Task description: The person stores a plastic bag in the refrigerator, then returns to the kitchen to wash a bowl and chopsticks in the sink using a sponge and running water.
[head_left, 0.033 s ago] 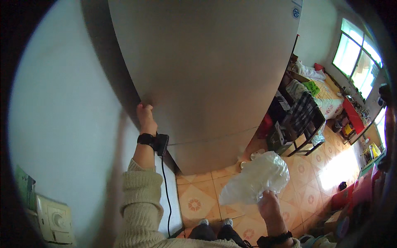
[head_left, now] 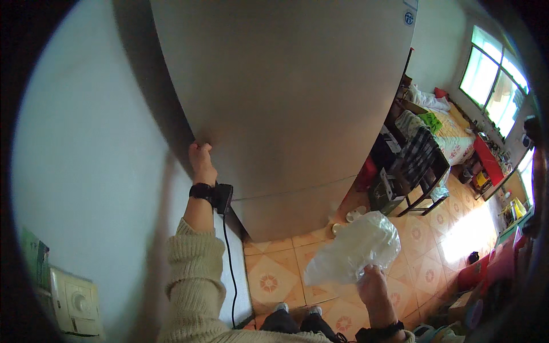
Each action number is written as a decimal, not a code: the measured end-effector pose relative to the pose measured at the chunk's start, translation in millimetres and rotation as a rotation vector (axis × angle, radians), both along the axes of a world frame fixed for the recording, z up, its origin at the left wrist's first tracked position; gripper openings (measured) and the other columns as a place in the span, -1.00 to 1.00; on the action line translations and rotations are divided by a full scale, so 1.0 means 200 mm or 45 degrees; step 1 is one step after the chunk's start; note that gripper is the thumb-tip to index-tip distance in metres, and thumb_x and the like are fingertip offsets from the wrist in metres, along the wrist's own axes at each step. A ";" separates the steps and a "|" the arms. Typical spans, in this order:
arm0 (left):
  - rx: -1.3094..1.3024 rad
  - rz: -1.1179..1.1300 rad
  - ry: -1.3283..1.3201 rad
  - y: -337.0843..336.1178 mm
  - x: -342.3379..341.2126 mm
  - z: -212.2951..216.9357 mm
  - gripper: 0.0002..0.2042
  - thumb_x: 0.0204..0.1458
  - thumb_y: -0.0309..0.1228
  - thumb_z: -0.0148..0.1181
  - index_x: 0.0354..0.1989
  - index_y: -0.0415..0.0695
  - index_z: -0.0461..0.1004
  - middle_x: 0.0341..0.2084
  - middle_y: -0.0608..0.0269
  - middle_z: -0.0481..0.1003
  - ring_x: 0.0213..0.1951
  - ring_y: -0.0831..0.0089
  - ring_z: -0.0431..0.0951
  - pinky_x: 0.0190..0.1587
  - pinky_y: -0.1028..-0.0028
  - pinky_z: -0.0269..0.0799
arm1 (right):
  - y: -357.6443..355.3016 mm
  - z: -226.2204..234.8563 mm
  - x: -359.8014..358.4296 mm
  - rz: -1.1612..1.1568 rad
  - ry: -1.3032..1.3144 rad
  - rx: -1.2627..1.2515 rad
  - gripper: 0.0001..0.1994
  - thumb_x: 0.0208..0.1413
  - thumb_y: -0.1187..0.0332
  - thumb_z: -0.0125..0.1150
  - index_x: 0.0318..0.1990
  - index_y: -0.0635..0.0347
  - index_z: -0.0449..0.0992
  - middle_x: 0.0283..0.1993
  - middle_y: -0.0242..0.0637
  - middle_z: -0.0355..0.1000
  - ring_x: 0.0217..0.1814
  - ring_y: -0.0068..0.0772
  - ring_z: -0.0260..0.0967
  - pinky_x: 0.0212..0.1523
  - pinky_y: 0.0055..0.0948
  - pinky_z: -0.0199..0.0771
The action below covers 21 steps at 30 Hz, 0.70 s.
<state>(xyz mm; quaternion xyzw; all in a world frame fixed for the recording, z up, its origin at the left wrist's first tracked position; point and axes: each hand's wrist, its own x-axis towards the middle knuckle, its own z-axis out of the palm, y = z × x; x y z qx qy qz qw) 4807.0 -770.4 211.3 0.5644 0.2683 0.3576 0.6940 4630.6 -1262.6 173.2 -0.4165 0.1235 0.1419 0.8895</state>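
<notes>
A tall grey panel, apparently a refrigerator front (head_left: 286, 103), fills the middle of the view, with a seam low across it and a round blue badge at its upper right. My left hand (head_left: 202, 160) is closed at its left side edge, fingers curled there; the fingertips are partly hidden. A black strap with a small black box (head_left: 223, 199) and a hanging cable sits on that wrist. Lower right, my right hand (head_left: 373, 284) grips a translucent white plastic bag (head_left: 357, 246), puffed out above the tiled floor. What the bag contains, if anything, I cannot make out.
A pale wall (head_left: 86, 160) runs close on the left, with a dial switch (head_left: 79, 303) low on it. To the right stand a dark wooden chair (head_left: 428, 166) draped with cloth, a box (head_left: 384, 191) and a bed (head_left: 449, 131). Red and pink items crowd the lower right.
</notes>
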 end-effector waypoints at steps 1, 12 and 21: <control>0.010 -0.078 0.001 0.02 -0.01 0.04 -0.47 -0.19 -0.52 0.07 0.08 -0.20 0.22 -0.04 0.23 0.28 -0.04 0.33 0.25 0.03 0.32 0.14 | -0.02 -0.01 -0.03 0.011 -0.022 -0.030 -0.52 -0.03 0.44 0.14 0.10 0.23 0.24 0.00 -0.28 0.32 0.07 -0.25 0.29 0.08 -0.19 0.34; -0.184 0.095 -0.389 -0.60 -0.58 0.00 -0.66 -0.08 -0.56 0.08 -0.09 -0.22 0.23 -0.19 0.30 0.30 -0.11 0.47 0.29 0.06 0.46 0.17 | -0.24 -0.04 -0.18 0.198 -0.202 0.053 -0.50 -0.01 0.31 0.19 0.12 0.22 0.28 0.06 -0.30 0.37 0.14 -0.22 0.29 0.17 -0.13 0.29; 0.102 -0.070 -0.227 -1.40 -1.20 -0.15 -0.73 -0.02 -0.41 0.26 -0.21 -0.24 0.36 -0.31 0.31 0.39 -0.29 0.54 0.37 -0.15 0.50 0.33 | -0.41 0.02 -0.44 0.493 -0.386 0.220 -0.33 -0.13 0.43 0.34 0.20 0.19 0.20 0.14 -0.21 0.29 0.16 -0.18 0.27 0.13 -0.13 0.31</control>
